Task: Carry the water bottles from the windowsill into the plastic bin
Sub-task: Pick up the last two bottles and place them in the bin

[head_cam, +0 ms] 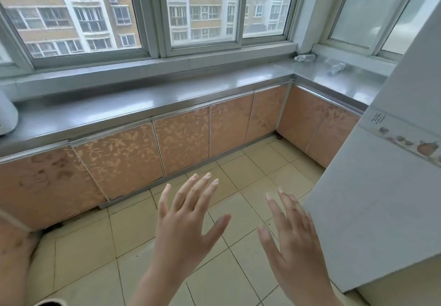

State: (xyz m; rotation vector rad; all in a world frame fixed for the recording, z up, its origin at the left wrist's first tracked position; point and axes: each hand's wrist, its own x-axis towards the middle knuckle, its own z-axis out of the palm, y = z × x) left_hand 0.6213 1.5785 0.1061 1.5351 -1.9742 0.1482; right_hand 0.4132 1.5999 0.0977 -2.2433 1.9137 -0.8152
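Two clear water bottles lie on their sides in the far right corner of the grey windowsill (167, 95): one bottle (304, 57) against the window frame, the other bottle (336, 69) a little to its right. My left hand (188, 219) and my right hand (291, 239) are held out over the tiled floor, fingers spread, holding nothing. Both hands are well short of the bottles. No plastic bin is in view.
Orange leaf-patterned cabinet doors (181, 138) run under the sill and turn the corner at right. A tall white appliance (386, 186) stands close on the right. A white rounded object (6, 114) sits on the sill at far left. Beige floor tiles (241, 169) lie ahead.
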